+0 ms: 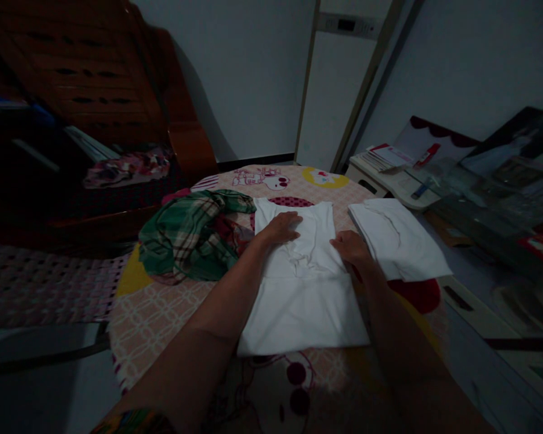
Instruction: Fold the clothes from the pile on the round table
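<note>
A white garment [305, 307] lies spread on the round patterned table, its lower part doubled over and its middle wrinkled. My left hand [282, 227] rests palm down on its upper left part, fingers stretched toward the centre. At the garment's right edge is my right hand [349, 246], its fingers bent together at the cloth; what lies between them is too small to make out. Folded white cloth [396, 238] lies to the right of that hand. Left of the garment sits a crumpled green plaid cloth [190, 235].
The table [154, 325] has a printed cover. Behind it on the left stands a wooden chair [95, 78] with a floral cloth [131, 169]. A woven seat [49, 283] is at the left. Glass shelving [470, 205] and papers [384, 158] are at the right.
</note>
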Available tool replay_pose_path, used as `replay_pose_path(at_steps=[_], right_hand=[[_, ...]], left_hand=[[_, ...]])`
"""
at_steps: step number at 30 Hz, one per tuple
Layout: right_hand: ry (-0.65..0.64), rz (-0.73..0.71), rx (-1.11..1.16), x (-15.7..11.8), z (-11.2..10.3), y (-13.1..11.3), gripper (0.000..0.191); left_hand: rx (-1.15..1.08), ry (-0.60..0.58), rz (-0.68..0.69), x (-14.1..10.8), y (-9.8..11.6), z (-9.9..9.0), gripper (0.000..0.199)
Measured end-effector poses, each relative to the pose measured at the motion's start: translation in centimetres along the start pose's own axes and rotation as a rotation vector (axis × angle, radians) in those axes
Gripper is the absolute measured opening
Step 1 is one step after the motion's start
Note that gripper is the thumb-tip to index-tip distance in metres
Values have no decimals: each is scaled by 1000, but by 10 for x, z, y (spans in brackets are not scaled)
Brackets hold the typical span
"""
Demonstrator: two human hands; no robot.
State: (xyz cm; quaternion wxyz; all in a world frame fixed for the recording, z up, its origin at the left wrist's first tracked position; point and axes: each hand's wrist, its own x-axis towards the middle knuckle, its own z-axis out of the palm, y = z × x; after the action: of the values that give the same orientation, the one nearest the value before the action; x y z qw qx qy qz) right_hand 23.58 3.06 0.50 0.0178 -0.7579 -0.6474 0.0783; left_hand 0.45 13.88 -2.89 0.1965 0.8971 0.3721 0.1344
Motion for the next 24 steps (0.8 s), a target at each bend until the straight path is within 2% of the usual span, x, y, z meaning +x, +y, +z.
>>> replay_pose_path(at_steps=[5, 9, 12, 16, 18, 20, 22, 24], right_hand=[[3, -14, -30, 0, 4, 0, 30], [90, -20, -67, 5, 13, 12, 26], [110, -14, -62, 7, 14, 19, 25], [157, 18, -23, 1, 9, 8, 28], [251, -81, 61, -1, 10, -4, 36], [331, -263, 153, -1, 17, -14, 45], [323, -409, 197, 2, 29, -18, 52], [262, -465, 195, 5, 41, -14, 55]], left_hand=[[22, -25, 14, -3, 3, -1, 57], [112, -45, 16, -3, 6, 1, 58], [188, -58, 14, -1, 5, 3, 59], [228, -62, 16, -1, 4, 4, 58], [237, -63, 17, -2, 5, 3, 58], [242, -65, 19, -3, 4, 3, 59], [240, -63, 22, -4, 2, 4, 60], [225, -55, 27, -4, -2, 5, 59]])
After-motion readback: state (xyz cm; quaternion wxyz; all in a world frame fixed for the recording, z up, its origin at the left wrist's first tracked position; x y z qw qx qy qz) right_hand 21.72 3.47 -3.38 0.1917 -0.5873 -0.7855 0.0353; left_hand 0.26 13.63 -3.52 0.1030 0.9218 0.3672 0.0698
